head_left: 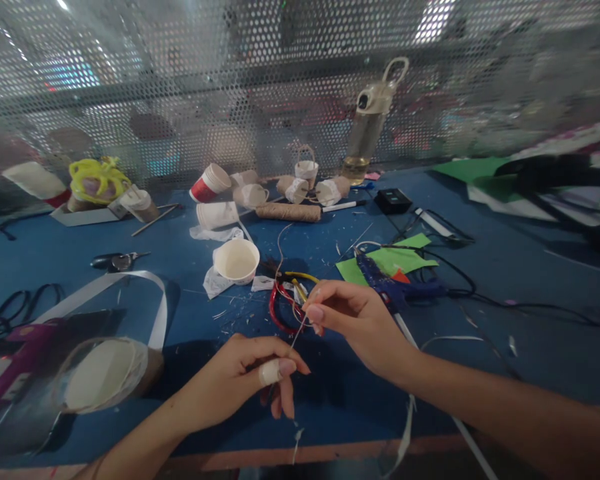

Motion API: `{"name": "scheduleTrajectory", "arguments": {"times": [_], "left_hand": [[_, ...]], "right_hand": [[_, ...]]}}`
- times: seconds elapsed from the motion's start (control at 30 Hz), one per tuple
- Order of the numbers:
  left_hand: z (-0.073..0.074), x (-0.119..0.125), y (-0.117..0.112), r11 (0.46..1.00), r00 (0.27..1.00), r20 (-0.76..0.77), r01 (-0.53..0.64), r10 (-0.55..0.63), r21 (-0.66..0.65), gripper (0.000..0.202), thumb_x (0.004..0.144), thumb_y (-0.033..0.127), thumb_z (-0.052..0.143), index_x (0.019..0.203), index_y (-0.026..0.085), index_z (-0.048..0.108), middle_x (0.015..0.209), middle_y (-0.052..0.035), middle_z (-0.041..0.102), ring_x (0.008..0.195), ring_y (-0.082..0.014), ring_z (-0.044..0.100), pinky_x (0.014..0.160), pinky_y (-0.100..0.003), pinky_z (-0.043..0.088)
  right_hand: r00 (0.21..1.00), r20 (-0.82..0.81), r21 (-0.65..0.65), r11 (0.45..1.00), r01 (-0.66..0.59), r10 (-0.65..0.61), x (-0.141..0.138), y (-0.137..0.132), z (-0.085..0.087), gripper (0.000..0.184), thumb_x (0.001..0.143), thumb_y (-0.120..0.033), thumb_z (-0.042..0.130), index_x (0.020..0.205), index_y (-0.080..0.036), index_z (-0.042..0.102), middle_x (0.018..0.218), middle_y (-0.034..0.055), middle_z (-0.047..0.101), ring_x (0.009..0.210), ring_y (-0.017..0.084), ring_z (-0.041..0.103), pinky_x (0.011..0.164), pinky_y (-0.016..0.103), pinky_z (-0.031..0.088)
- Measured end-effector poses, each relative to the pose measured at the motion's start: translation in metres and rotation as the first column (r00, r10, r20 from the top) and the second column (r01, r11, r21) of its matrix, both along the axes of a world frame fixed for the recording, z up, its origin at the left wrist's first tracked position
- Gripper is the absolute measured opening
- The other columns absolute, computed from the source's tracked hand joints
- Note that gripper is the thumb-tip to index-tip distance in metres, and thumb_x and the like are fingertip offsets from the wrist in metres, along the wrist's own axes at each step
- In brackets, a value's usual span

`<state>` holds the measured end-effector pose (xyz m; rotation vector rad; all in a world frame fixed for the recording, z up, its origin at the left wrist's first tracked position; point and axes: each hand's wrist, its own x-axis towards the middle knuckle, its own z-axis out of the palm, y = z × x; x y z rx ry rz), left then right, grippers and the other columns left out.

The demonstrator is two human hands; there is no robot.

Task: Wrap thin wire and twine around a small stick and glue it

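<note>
My left hand (253,367), with a bandage on the thumb, pinches the lower part of a thin wire (297,339) between thumb and fingers. Above it, my right hand (357,320) pinches the upper end, its fingertips closed together. A thin strand of twine (281,248) runs from near the brown twine roll (289,213) toward my right fingertips; how it meets the wire is too small to tell. Just behind my hands lie red-handled pliers (275,308) and a yellow-handled tool (303,276), partly covered by my right hand.
A white paper cup (237,260) stands beyond my hands. To the right lies a blue glue gun (400,287) by green paper (353,268); a purple glue gun (23,357) and a round basket (105,377) are at left. A water bottle (367,133) stands before the perforated panel (260,100).
</note>
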<state>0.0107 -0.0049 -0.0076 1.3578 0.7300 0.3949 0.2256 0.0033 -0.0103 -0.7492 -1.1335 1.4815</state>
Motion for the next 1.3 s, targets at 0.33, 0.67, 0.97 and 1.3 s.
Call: {"name": "scheduleTrajectory", "arguments": {"times": [0.33, 0.67, 0.97, 1.3], "left_hand": [[0.001, -0.001, 0.0, 0.999, 0.999, 0.001, 0.04, -0.04, 0.014, 0.035, 0.102, 0.041, 0.048, 0.098, 0.014, 0.069, 0.069, -0.0078, 0.077, 0.052, -0.0107, 0.065, 0.052, -0.018, 0.046], [-0.001, -0.004, -0.001, 0.998, 0.997, 0.04, 0.062, -0.061, -0.031, 0.034, 0.101, 0.039, 0.051, 0.102, 0.012, 0.073, 0.069, -0.0094, 0.077, 0.057, -0.0125, 0.067, 0.056, -0.02, 0.049], [0.001, 0.0, 0.0, 0.993, 0.997, -0.051, -0.057, 0.063, 0.108, 0.028, 0.098, 0.036, 0.056, 0.107, 0.016, 0.073, 0.071, -0.0048, 0.076, 0.059, -0.0117, 0.066, 0.063, -0.022, 0.055], [0.0, -0.003, 0.001, 0.988, 0.995, 0.096, -0.008, 0.023, -0.154, 0.028, 0.098, 0.037, 0.056, 0.096, 0.013, 0.071, 0.062, -0.0027, 0.07, 0.05, -0.01, 0.064, 0.051, -0.018, 0.05]], "right_hand": [[0.999, 0.043, -0.002, 1.0, 0.016, -0.016, -0.001, -0.002, 0.006, 0.012, 0.083, -0.023, 0.077, 0.074, -0.018, 0.071, 0.069, -0.0027, 0.063, 0.055, 0.006, 0.056, 0.055, 0.019, 0.046], [0.999, -0.037, 0.039, 0.999, -0.025, 0.027, 0.0, -0.003, 0.005, 0.012, 0.081, -0.023, 0.079, 0.074, -0.018, 0.071, 0.073, -0.0009, 0.067, 0.054, 0.007, 0.056, 0.053, 0.022, 0.049], [0.989, 0.114, -0.005, 0.996, 0.092, -0.091, 0.001, -0.003, 0.012, 0.015, 0.077, -0.026, 0.082, 0.071, -0.017, 0.071, 0.068, -0.0015, 0.064, 0.054, 0.007, 0.054, 0.052, 0.021, 0.047], [1.0, 0.005, 0.039, 0.999, -0.023, 0.022, 0.001, -0.005, 0.01, 0.003, 0.084, -0.02, 0.076, 0.083, -0.02, 0.079, 0.082, 0.002, 0.069, 0.06, 0.008, 0.058, 0.056, 0.023, 0.052]]}}
